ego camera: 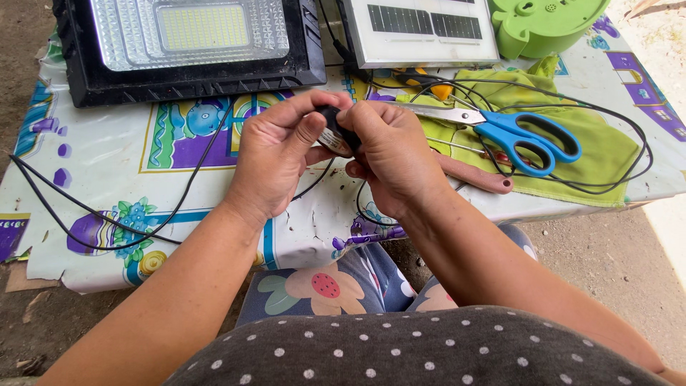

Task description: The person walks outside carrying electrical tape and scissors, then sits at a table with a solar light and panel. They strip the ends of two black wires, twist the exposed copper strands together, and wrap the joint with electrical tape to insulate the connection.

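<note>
Both hands meet over the front of a small table. My left hand [275,154] and my right hand [393,154] pinch a small black part with a silvery label [334,136] between thumbs and fingers. A thin black cable [143,239] runs from under the hands across the table to the left and loops back. Most of the black part is hidden by my fingers.
A black floodlight with a reflective panel [189,43] lies at the back left, a solar panel [421,28] beside it. Blue-handled scissors [514,132] rest on a green cloth [600,154] at the right, with a reddish tool handle [475,177] and a green plastic object [543,21] behind. A patterned tablecloth [93,143] covers the table.
</note>
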